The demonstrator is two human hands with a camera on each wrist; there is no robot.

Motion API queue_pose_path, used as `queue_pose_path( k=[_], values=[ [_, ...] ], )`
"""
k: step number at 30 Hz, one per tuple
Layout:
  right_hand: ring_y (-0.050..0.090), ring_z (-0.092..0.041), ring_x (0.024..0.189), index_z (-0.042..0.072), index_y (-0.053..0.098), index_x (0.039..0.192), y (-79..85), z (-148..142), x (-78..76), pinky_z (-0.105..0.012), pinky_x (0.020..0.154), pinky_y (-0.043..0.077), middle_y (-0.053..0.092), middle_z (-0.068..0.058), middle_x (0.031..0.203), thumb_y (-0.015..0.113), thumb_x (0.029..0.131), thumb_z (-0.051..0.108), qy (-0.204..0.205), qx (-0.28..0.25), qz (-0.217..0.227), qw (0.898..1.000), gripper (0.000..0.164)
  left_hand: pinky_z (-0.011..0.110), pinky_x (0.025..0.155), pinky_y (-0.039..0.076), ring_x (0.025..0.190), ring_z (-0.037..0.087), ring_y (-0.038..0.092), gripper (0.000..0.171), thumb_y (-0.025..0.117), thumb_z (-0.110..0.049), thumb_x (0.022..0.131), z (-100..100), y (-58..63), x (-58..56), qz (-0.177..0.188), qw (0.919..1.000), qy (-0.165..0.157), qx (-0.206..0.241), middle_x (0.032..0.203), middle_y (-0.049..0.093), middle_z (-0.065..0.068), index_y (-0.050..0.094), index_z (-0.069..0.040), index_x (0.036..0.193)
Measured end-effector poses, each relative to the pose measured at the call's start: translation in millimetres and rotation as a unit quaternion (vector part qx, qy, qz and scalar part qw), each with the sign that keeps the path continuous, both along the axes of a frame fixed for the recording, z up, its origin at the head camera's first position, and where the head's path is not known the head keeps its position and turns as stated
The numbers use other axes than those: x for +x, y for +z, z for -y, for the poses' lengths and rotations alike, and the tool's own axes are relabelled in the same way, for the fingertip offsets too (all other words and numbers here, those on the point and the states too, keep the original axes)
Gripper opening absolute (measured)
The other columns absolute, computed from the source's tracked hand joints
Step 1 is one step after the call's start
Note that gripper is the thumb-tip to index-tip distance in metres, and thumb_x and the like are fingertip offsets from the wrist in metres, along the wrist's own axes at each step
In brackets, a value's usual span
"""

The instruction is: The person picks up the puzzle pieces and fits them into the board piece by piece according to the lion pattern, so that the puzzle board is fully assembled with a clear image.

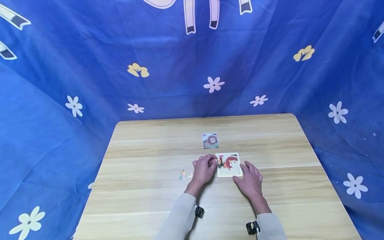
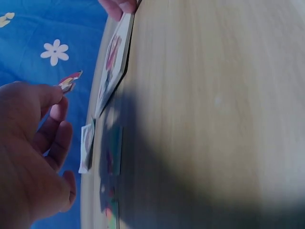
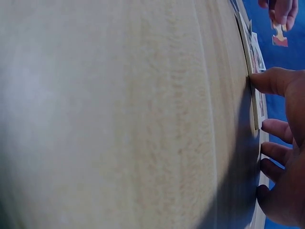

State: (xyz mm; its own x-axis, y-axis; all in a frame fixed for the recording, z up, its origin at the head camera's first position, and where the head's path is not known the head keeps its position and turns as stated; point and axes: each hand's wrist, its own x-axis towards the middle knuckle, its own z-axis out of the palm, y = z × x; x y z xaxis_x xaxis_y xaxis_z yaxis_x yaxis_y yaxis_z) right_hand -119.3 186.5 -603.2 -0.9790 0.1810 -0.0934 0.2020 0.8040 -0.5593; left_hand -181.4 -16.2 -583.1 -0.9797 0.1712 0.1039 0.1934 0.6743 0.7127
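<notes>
My left hand (image 1: 204,170) pinches a small jigsaw piece (image 2: 70,82) between thumb and forefinger, above the left side of a puzzle board (image 1: 223,172). The piece shows red and yellow print in the left wrist view. On the white-framed board, part of a lion picture is filled in; its lower part is bare. My right hand (image 1: 250,180) holds the board at its near right corner, with the thumb (image 3: 269,81) on the near edge and the forefinger at the right side. The other right fingers stay loosely bent beside it.
Left of the left hand lie a loose jigsaw piece (image 1: 183,175) and another piece (image 1: 190,174), partly hidden by the hand. A lion picture card (image 1: 210,141) lies behind the board on the wooden table (image 1: 144,206). A blue patterned cloth (image 1: 168,66) hangs behind and beside the table.
</notes>
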Motion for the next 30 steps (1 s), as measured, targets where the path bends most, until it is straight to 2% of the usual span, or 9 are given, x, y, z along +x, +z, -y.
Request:
queue_pose_path(
  k=[13, 21, 23, 28, 30],
  values=[
    [0.030, -0.035, 0.139, 0.007, 0.052, 0.136, -2.5, -3.8, 2.5, -0.057, 0.109, 0.018, 0.037, -0.013, 0.151, 0.072, 0.078, 0.042, 0.000, -0.005, 0.005, 1.000, 0.070, 0.033, 0.081, 0.030, 0.087, 0.012, 0.060, 0.018, 0.063, -0.030, 0.089, -25.1, -6.1, 3.7, 0.003, 0.9992, -0.031, -0.026, 0.100, 0.073, -0.009, 0.070, -0.025, 0.105],
    [0.030, -0.035, 0.139, 0.007, 0.052, 0.135, -2.7, -3.4, 2.4, -0.057, 0.109, 0.017, 0.037, -0.012, 0.151, 0.072, 0.078, 0.042, -0.004, -0.009, 0.005, 1.000, 0.070, 0.034, 0.082, 0.031, 0.091, 0.013, 0.060, 0.017, 0.063, -0.031, 0.089, -35.1, -3.0, 3.9, 0.022, 0.9980, -0.043, -0.041, 0.112, 0.071, -0.007, 0.070, -0.026, 0.104],
    [0.030, -0.035, 0.139, 0.007, 0.053, 0.135, -3.8, -2.7, 1.6, -0.058, 0.109, 0.018, 0.037, -0.012, 0.151, 0.072, 0.078, 0.042, -0.004, -0.007, 0.000, 1.000, 0.070, 0.035, 0.081, 0.031, 0.090, 0.013, 0.060, 0.017, 0.063, -0.030, 0.089, -36.5, -3.1, 3.4, 0.020, 0.9979, -0.042, -0.046, 0.109, 0.072, -0.007, 0.070, -0.025, 0.103],
    [0.032, -0.035, 0.138, 0.007, 0.054, 0.134, -5.4, -0.4, -0.4, -0.058, 0.107, 0.020, 0.038, -0.012, 0.150, 0.073, 0.078, 0.041, -0.002, -0.003, -0.011, 1.000, 0.069, 0.035, 0.081, 0.030, 0.085, 0.010, 0.057, 0.016, 0.065, -0.028, 0.087, -39.5, -7.6, 2.3, 0.013, 0.9974, -0.041, -0.058, 0.086, 0.070, -0.012, 0.071, -0.024, 0.102],
    [0.032, -0.034, 0.138, 0.007, 0.054, 0.134, -5.2, -0.4, -0.7, -0.058, 0.107, 0.020, 0.039, -0.012, 0.150, 0.073, 0.078, 0.041, -0.004, -0.003, -0.013, 1.000, 0.069, 0.035, 0.082, 0.030, 0.084, 0.009, 0.056, 0.016, 0.067, -0.029, 0.086, -41.5, -10.0, 1.8, 0.011, 0.9971, -0.046, -0.060, 0.082, 0.068, -0.014, 0.070, -0.024, 0.101]
  ],
)
